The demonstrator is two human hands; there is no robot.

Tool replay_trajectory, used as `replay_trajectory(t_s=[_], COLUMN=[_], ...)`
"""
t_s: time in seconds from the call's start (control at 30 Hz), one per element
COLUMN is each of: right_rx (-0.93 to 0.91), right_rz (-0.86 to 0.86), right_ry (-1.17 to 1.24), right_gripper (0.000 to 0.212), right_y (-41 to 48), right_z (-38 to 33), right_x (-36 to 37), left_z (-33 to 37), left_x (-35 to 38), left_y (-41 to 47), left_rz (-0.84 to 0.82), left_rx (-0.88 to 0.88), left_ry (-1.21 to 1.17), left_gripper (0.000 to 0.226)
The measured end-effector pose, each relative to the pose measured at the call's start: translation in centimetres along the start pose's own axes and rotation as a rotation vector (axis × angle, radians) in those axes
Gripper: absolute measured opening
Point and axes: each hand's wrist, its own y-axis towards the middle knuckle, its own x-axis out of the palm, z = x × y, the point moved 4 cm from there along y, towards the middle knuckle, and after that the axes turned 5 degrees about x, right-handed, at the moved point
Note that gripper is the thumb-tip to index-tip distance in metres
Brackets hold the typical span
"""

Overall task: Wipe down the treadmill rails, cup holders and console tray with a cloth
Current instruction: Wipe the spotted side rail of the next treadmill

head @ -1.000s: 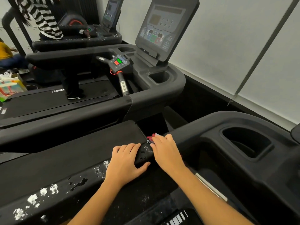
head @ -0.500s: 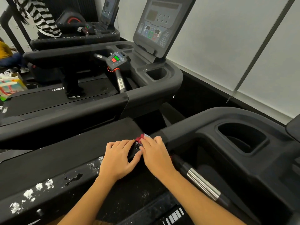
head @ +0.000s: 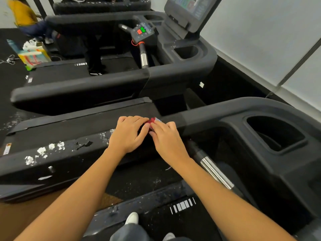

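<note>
head view, near treadmill. both hands sit together on its left rail, about where the rail meets the console housing. red cloth is bunched small. only a scrap shows between the fingertips, the rest is hidden under the hands.

right hand: fingers nearly straight, laid over the cloth and pressing it down. no grip that i can see.
left hand: fingers bent over the rail top, thumb touching the cloth. cannot tell if it pinches the cloth or only steadies it.

risks, as i judge them:
- the cloth is so wadded that skin, not fabric, may do most of the rubbing. a push along the rail could leave it behind or roll it off the far edge, into the gap beside the neighbouring treadmill.
- white flaked patches on the near left stretch of rail. wiping over them may lift more flakes and scatter them onto the speckled deck below.
- cup holder to the right is deep. a bunched cloth may skip its corners.
- frame slightly blurred, so fingertip detail is uncertain.
</note>
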Motion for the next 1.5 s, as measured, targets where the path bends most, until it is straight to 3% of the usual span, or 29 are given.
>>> replay_trajectory(t_s=[0.1, 0.23, 0.3, 0.43, 0.5, 0.6, 0.7, 0.77, 0.87, 1.0, 1.07, 1.13, 1.2, 1.33, 1.5], right_rx=[-0.028, 0.182, 0.182, 0.048, 0.077, 0.298, 0.59, 0.712, 0.777, 0.753, 0.712, 0.61, 0.547, 0.537, 0.416], right_rz=[0.076, 0.086, 0.082, -0.052, -0.124, -0.209, -0.145, -0.114, -0.145, -0.26, -0.328, -0.342, -0.243, -0.052, -0.04], right_ry=[-0.005, 0.004, 0.004, 0.208, 0.359, 0.663, 1.012, 1.184, 1.341, 1.282, 1.201, 0.981, 0.717, 0.396, 0.155], right_gripper=[0.024, 0.025, 0.025, 0.028, 0.035, 0.032, 0.022, 0.029, 0.041, 0.04, 0.036, 0.03, 0.027, 0.03, 0.03], right_y=[0.4, 1.1, 0.9, -0.7, -1.1, -1.5, -2.1, -2.6, -3.6, -5.0, -5.1, -4.4, -2.9, 0.4, 4.5], right_z=[1.3, 2.0, 1.1, -1.0, -1.1, -0.4, 0.4, 0.5, -0.7, -2.4, -2.6, -2.0, -0.5, 3.0, 4.4], right_x=[-1.3, -1.5, -0.9, -0.1, -0.5, -1.6, -2.3, -2.3, -2.2, -1.9, -1.9, -2.4, -3.6, -5.5, -3.5], left_z=[0.0, 0.0, -0.1, -0.2, -0.3, -0.2, 0.6, 2.1, 5.2, 6.7, 6.2, 5.1, 4.1, 2.5, 1.9], left_x=[-0.1, -0.1, 0.0, 0.1, 0.1, -0.8, -1.9, -1.8, -0.8, 0.3, 0.1, -0.6, -2.0, -4.4, -2.4], left_y=[0.0, 0.1, 0.1, 0.0, 0.0, -0.4, -2.0, -3.8, -6.5, -8.8, -9.8, -10.6, -10.6, -8.6, -3.9], left_rz=[0.01, 0.007, 0.014, 0.036, 0.052, 0.16, 0.339, 0.402, 0.29, 0.015, -0.087, -0.044, 0.098, 0.324, 0.262], left_rx=[0.001, 0.006, 0.014, 0.036, 0.032, 0.016, -0.047, -0.139, -0.332, -0.56, -0.631, -0.637, -0.589, -0.367, -0.148], left_ry=[-0.01, -0.007, -0.012, -0.031, -0.061, -0.136, -0.191, -0.322, -0.679, -1.151, -1.223, -1.108, -0.946, -0.543, 0.024], left_gripper=[0.058, 0.057, 0.056, 0.055, 0.054, 0.049, 0.039, 0.032, 0.035, 0.038, 0.037, 0.04, 0.044, 0.065, 0.041])
